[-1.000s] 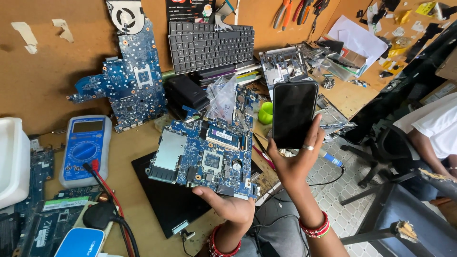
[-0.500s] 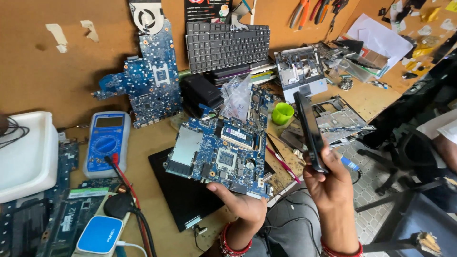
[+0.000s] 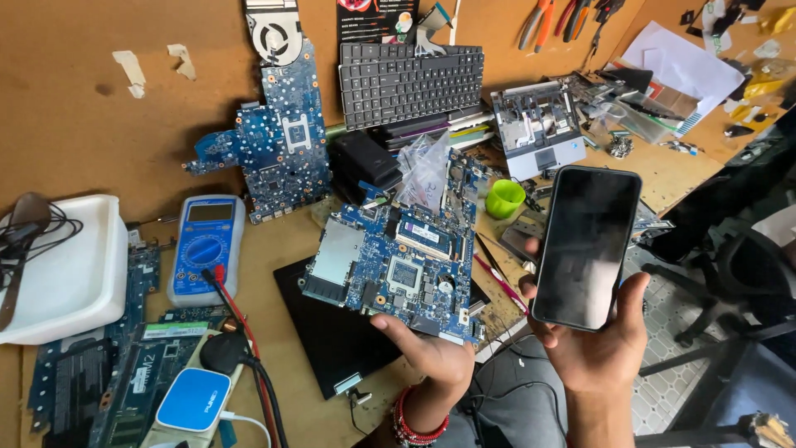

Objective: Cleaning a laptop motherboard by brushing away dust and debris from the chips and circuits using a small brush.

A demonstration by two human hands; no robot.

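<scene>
Left hand (image 3: 431, 353) fingers grip blue motherboard (image 3: 398, 265) above table (image 3: 282, 241), right hand (image 3: 593, 348) fingers grip dark-screened phone (image 3: 587, 246); both lifted, neither set down.

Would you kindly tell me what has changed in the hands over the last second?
The right hand turned the phone from edge-on half a second ago to screen-up, dark screen facing the camera, as it was a second ago. The left hand kept holding the blue circuit board by its near edge over the bench. The multimeter and keyboard stayed put.
</scene>
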